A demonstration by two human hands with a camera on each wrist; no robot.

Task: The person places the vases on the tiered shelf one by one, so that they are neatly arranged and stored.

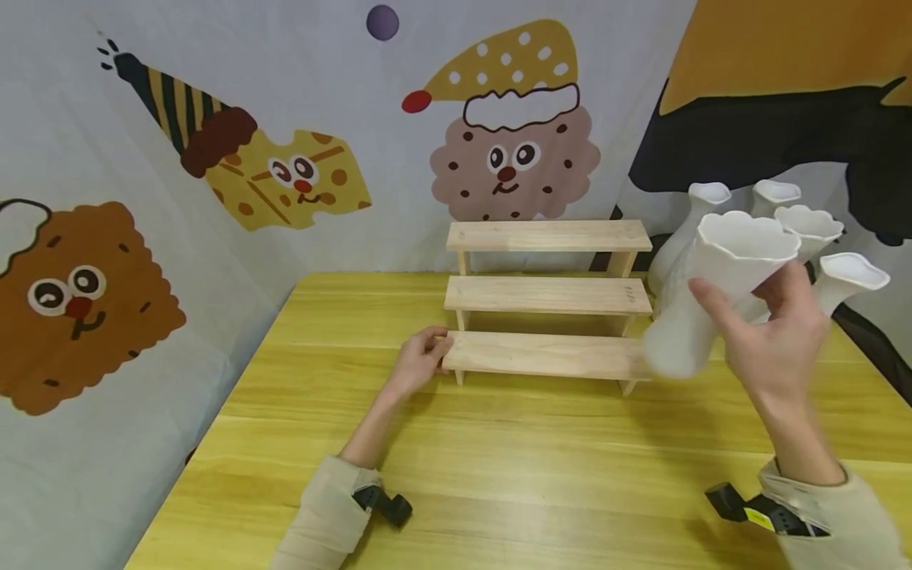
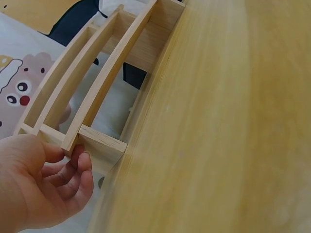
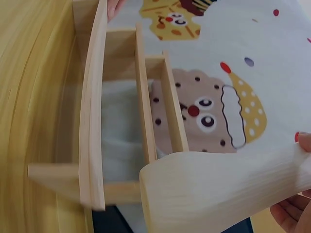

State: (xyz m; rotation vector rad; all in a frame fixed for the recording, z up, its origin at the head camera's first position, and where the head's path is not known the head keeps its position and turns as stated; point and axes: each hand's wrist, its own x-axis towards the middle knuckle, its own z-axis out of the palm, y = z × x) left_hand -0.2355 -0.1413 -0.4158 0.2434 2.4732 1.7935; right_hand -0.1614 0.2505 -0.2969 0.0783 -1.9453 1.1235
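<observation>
A three-tier wooden display stand (image 1: 547, 294) rests on the table against the back wall. My left hand (image 1: 415, 366) pinches the left end of its lowest board, thumb above and fingers curled beneath, as the left wrist view shows. In my right hand (image 1: 780, 340) is a white vase (image 1: 684, 336) with a scalloped rim, held in the air near the stand's right end. The vase tilts, its base pointing down and left. In the right wrist view its lower end (image 3: 194, 189) overlaps the stand's right side.
Several white vases (image 1: 848, 273) stand at the back right, partly hidden behind the held vase and right hand. A cloth backdrop (image 1: 399, 158) with cartoon food drawings hangs behind the yellow wood-grain table (image 1: 499, 475).
</observation>
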